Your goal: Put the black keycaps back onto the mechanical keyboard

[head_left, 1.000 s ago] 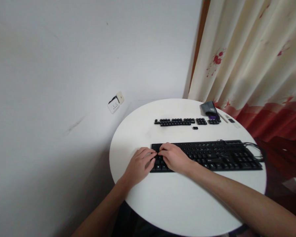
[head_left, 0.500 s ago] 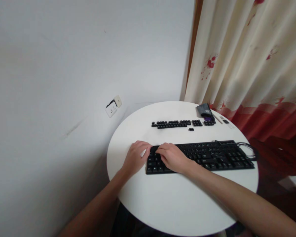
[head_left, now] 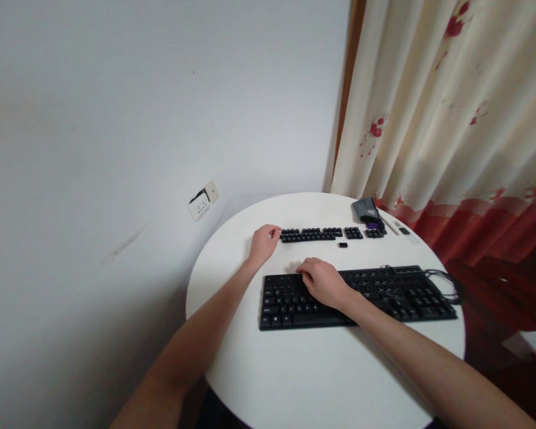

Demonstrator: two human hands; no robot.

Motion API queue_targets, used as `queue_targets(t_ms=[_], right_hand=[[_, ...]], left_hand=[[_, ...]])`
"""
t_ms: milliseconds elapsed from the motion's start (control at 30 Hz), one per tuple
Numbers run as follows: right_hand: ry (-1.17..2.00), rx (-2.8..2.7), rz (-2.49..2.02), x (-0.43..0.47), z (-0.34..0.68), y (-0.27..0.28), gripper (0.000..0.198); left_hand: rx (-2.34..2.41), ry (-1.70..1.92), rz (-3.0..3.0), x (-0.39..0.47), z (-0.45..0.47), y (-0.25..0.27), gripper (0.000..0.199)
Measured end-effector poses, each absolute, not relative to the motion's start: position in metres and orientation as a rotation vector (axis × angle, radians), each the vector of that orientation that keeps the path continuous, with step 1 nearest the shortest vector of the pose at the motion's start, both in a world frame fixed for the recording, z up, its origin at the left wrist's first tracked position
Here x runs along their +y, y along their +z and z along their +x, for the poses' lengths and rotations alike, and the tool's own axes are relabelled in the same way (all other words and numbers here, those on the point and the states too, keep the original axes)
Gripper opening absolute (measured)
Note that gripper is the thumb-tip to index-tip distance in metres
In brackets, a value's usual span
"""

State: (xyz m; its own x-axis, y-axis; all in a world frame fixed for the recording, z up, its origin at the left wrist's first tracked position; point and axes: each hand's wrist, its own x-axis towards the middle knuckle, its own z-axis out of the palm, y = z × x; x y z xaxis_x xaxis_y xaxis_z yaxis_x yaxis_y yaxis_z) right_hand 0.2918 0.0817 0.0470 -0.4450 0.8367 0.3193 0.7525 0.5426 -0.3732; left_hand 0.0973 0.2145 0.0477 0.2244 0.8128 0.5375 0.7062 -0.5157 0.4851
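My left hand (head_left: 264, 244) is at the left end of the rows of loose black keycaps (head_left: 308, 237), fingertips pinched together. Whatever lies between them is too small and too covered to make out. Below, a black keyboard (head_left: 290, 319) lies flat, its upper rows showing bare spots where caps are off. Over its upper edge, left of the middle, is my right hand (head_left: 322, 282), fingers curled and closed. Any thing inside that grip is hidden. A single keycap (head_left: 343, 245) lies apart between the rows and the keyboard.
The round white table (head_left: 232, 268) stands against a wall with a socket (head_left: 199, 205). At its far right are a grey pouch (head_left: 365, 210), a purple item (head_left: 373, 226) and small flat objects. The keyboard's coiled cable (head_left: 449, 286) lies near the right edge.
My left hand has gone from the keyboard's left end up and away to the left end of the keycap rows. My right hand has shifted slightly toward the keyboard's far edge.
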Motion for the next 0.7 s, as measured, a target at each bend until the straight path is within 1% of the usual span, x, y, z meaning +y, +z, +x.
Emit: queue_targets(t_ms=[133,300,533,700], right_hand=[[0.269,-2.337,-1.284,0.082,0.292,0.045,0.026],[0.297,-2.319,-1.281,0.084,0.292,0.043,0.027],[0.284,-2.293,-1.297,0.086,0.291,0.039,0.027],[0.299,-2.282,-1.307,0.086,0.29,0.038,0.027]], left_hand=[[1.504,1.12,2.356,0.223,0.084,0.022,0.021],[1.476,1.024,2.434,0.226,0.084,0.015,0.022],[1.444,0.893,2.515,0.224,0.094,0.004,0.031],[1.47,0.863,2.548,0.222,0.094,0.006,0.023]])
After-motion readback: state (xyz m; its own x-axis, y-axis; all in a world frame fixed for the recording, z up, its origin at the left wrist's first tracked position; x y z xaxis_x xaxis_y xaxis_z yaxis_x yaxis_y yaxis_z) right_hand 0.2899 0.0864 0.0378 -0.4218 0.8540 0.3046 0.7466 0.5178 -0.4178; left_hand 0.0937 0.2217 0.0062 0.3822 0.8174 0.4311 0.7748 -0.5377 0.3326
